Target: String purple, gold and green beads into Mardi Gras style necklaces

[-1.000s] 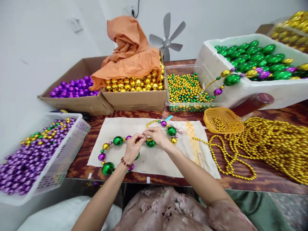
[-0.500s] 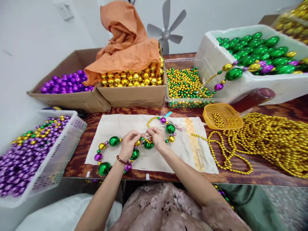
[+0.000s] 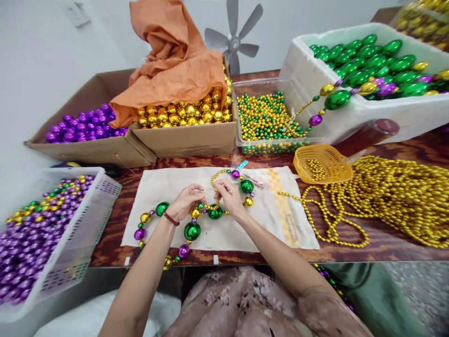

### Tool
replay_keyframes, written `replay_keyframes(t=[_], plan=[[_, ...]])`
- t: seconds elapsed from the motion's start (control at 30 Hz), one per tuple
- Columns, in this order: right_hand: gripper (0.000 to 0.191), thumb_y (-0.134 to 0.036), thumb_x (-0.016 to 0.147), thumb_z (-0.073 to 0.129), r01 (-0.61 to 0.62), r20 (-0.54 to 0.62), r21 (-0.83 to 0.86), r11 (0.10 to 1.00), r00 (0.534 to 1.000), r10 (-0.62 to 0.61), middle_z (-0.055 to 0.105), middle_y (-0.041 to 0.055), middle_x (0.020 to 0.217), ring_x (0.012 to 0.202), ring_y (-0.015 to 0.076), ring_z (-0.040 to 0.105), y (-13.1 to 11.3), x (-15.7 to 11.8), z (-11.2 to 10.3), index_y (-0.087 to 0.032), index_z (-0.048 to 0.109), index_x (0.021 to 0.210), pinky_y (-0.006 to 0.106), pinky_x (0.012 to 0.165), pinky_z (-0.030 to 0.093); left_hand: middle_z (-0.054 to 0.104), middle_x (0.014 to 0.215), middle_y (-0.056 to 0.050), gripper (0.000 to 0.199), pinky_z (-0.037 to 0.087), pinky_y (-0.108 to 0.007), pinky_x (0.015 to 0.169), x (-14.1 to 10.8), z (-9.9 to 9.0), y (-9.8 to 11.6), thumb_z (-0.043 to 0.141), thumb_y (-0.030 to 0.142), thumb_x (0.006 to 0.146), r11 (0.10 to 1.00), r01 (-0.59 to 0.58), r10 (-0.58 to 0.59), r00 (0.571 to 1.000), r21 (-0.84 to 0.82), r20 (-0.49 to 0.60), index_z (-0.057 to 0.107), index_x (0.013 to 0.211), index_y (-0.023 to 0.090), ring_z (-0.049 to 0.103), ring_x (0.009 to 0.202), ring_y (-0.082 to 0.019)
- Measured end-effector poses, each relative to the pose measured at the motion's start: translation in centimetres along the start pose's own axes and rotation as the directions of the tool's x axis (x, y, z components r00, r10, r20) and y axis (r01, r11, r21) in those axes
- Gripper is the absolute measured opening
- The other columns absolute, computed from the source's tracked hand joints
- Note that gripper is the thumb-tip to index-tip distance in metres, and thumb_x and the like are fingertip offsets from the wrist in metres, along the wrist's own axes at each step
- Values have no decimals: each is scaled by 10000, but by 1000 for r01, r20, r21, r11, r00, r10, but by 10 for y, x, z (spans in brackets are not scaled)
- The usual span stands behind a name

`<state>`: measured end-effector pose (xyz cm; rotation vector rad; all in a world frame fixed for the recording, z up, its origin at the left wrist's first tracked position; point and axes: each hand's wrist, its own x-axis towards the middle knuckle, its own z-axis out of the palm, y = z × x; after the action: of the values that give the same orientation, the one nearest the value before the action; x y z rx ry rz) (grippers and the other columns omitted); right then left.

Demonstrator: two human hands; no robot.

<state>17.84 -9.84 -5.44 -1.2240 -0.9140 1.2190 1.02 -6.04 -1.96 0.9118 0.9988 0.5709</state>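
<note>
A bead necklace of green, purple and gold balls lies in loops on a white cloth [image 3: 259, 229]. One large green ball [image 3: 192, 231] rests below my hands. My left hand [image 3: 187, 201], with a brown bead bracelet at the wrist, hovers over the necklace, thumb and fingers pinched; what they hold is too fine to make out. Close to its right, my right hand [image 3: 228, 196] is closed with fingertips at a short run of small gold beads [image 3: 212, 206]. A gap separates the two sets of fingertips. A blue-tagged tool [image 3: 242, 165], probably small snips, lies behind the right hand.
At left stands a white basket [image 3: 101, 206] of purple beads. Behind are cardboard boxes [image 3: 185, 140] under orange cloth, a clear tub [image 3: 242, 145] of small beads and a foam box [image 3: 298, 70]. A yellow basket [image 3: 336, 173] and gold bead strands [image 3: 396, 201] lie right.
My hands have moved apart from nearly touching, the left going left. The necklace's lower left loop has shifted toward the table's front edge. The view has moved slightly.
</note>
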Motion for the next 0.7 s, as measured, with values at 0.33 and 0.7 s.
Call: replay_keyframes(t=[0.33, 0.7], plan=[[241, -272, 964, 478, 277, 330, -474, 836, 936, -123, 638, 15, 832, 746, 135, 575, -20, 39, 17, -183, 626, 796, 233, 677, 421, 659, 618, -6, 353, 437, -227, 582, 2, 1, 6, 898, 342, 595, 998, -50, 49, 998, 36, 28, 615, 707, 165, 590, 577, -112], [121, -141, 804, 620, 255, 519, -444, 859, 854, 15, 590, -40, 611, 610, 106, 505, -39, 20, -22, -160, 670, 695, 213, 597, 343, 723, 699, -47, 337, 488, -246, 619, 1, -11, 10, 897, 329, 587, 993, -50, 48, 999, 107, 25, 618, 678, 164, 669, 659, -148]])
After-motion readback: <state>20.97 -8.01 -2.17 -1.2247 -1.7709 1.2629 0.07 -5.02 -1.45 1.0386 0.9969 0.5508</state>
